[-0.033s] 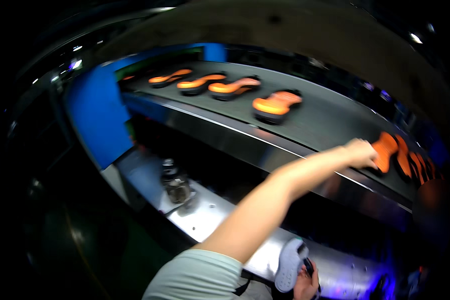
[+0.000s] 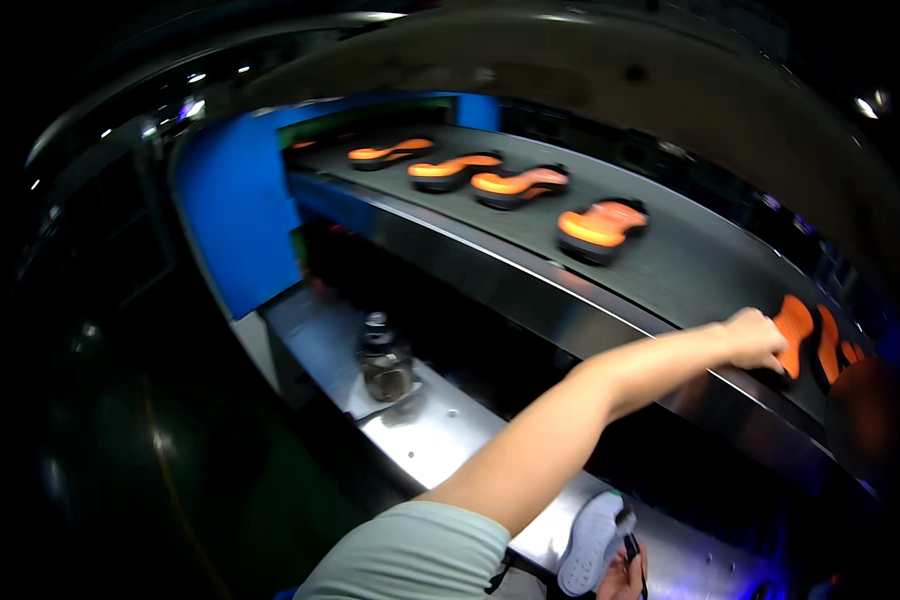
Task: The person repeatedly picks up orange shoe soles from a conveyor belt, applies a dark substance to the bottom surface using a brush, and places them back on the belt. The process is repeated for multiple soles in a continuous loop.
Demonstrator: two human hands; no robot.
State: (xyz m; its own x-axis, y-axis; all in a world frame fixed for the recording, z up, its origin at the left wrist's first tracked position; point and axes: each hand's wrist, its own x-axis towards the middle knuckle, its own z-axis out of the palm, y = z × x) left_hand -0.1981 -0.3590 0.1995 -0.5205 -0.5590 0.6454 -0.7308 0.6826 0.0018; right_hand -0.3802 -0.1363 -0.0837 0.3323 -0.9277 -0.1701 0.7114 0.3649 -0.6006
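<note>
My left arm, in a pale green sleeve, reaches right over the conveyor belt. At its end my left hand is closed on the near edge of an orange shoe sole with a dark underside. More orange soles stand on edge just beyond it, partly cut off by the dark rim. Low in the picture, my right hand has its fingers closed round a slim dark-handled tool, perhaps a brush. Beside that hand is a light grey shoe sole; whether the hand also supports it is hidden.
Several orange-topped soles lie spaced along the dark conveyor belt, which leads from a blue machine housing. Below the belt's metal edge runs a metal shelf. A clear bottle with dark contents stands on it.
The whole view has swung left, so belt, soles and bottle sit farther right in the picture. My left hand stays at the orange sole; my right hand stays by the grey sole.
</note>
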